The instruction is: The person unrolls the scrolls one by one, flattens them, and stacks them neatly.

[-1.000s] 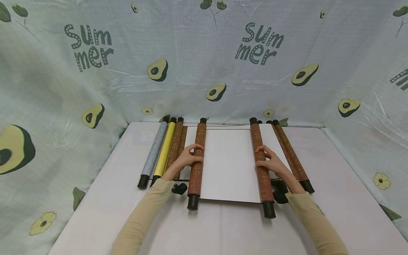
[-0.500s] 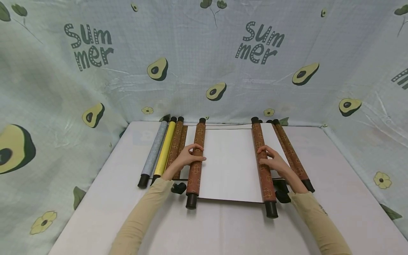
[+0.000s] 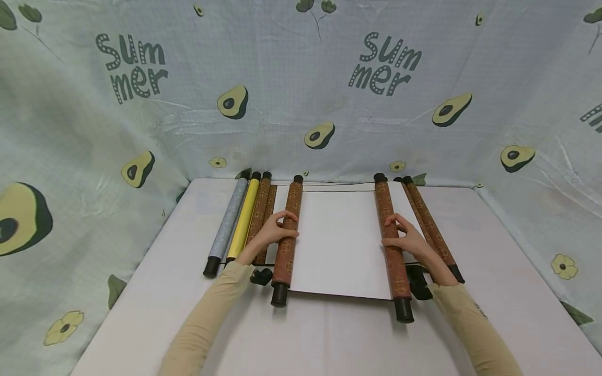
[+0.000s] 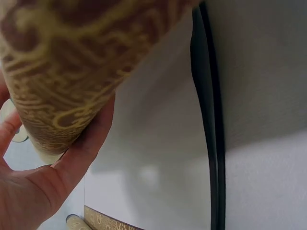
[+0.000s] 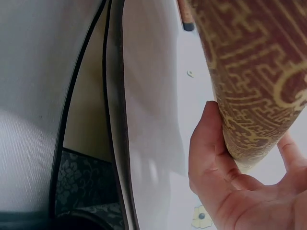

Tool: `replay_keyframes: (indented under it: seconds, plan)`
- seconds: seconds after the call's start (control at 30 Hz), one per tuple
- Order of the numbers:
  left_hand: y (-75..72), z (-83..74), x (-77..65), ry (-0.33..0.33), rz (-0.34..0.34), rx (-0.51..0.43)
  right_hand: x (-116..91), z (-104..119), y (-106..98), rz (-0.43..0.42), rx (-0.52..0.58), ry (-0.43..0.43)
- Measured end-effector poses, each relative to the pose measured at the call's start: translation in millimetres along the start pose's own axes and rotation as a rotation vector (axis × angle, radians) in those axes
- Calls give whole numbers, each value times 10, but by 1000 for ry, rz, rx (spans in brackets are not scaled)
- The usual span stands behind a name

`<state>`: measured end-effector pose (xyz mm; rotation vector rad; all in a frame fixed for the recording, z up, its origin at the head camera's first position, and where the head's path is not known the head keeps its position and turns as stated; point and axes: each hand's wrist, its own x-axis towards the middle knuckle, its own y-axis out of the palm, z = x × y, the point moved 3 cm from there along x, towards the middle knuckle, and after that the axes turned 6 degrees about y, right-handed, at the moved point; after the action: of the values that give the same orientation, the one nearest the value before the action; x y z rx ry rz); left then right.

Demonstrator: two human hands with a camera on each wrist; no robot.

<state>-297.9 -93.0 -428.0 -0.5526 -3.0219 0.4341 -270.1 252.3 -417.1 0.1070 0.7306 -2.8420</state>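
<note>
A scroll with blank white paper (image 3: 338, 245) lies partly unrolled in the middle of the head view. Its two reddish-brown, gold-patterned rolls end in black knobs. My left hand (image 3: 277, 230) grips the left roll (image 3: 284, 261), thumb on the inner side and fingers over the far side. Around the right roll (image 3: 396, 269) my right hand (image 3: 408, 240) curls the same way. In the left wrist view the left roll (image 4: 72, 72) hides part of the fingers. The right wrist view shows the right roll (image 5: 259, 72) resting between thumb and fingers.
More white paper with dark edges lies beneath. Grey (image 3: 228, 224) and yellow (image 3: 245, 222) rolls stand left, beside brown rolls (image 3: 257, 214). Other brown rolls (image 3: 430, 224) lie right. Small black objects (image 3: 261, 277) sit near the left sleeve. An avocado-print cloth (image 3: 301, 78) hangs behind the table.
The two rolls have moved slightly apart, the left one leftward and the right one rightward, each with its hand. A wider strip of white paper shows between them.
</note>
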Motion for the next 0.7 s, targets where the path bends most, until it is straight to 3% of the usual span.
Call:
replay_keyframes:
  seconds: [0.33,0.57,0.7]
  plan:
    - [2,-22,23,-37,7,-36,-26,-13,-71,14,-3,-28]
    - [5,-67,14,-36,40,-57,-28,-36,-108,3,-11,-24]
    - [15,-83,21,-9,41,-20,-29,-39,-119,-6,-30,-28]
